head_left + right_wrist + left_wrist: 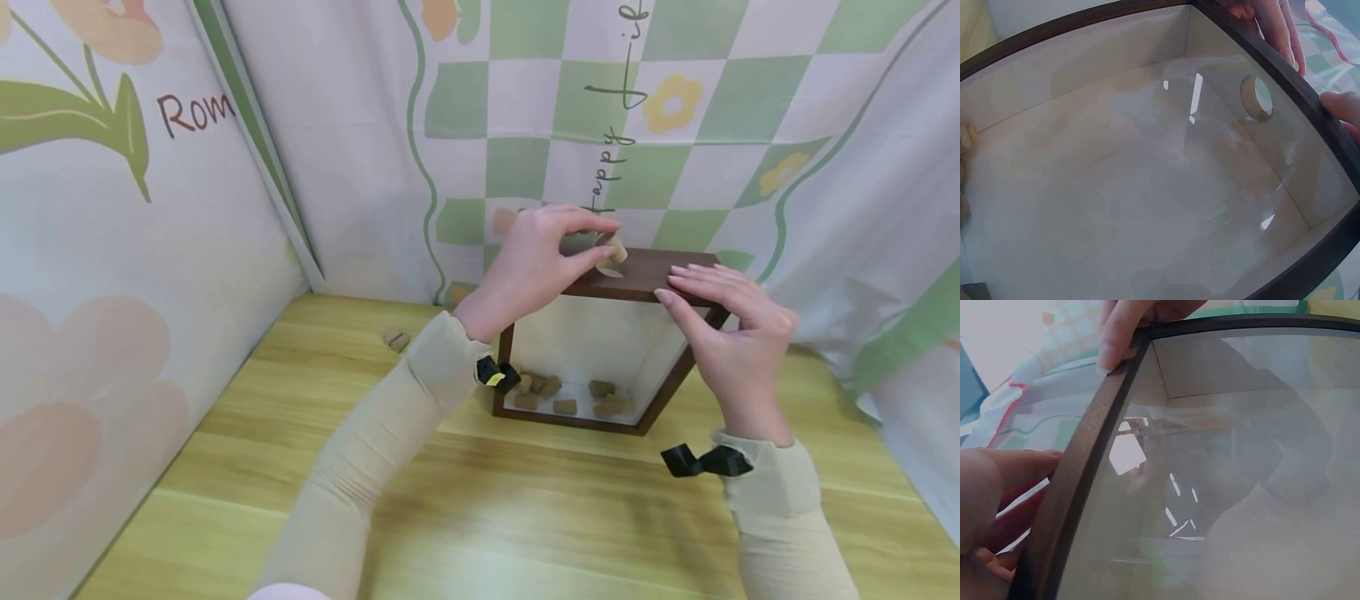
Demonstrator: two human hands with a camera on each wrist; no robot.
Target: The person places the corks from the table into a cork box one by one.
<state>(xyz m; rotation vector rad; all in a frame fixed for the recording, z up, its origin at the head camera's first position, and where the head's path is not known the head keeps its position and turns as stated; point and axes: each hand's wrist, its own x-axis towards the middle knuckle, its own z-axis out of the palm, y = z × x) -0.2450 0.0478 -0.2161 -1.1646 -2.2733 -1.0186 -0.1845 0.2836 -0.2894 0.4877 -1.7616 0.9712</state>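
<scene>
A dark wooden-framed box (660,268) with a clear front stands upright on the table, a round hole (609,272) in its top. Between thumb and fingers, my left hand (528,258) pinches a small light cork (618,250) right over that hole. The fingers of my right hand (742,325) lie extended on the top's right end, its thumb at the front edge. Several brown corks (566,407) lie on the box's floor. From the right wrist view, the hole shows through the clear panel, with my left hand (1272,28) beyond the frame.
A pair of loose corks (396,340) lies on the wooden table (480,517), left of the box. Behind the box hangs a green-and-white checked curtain (570,100). A printed cloth panel (97,333) borders the left side.
</scene>
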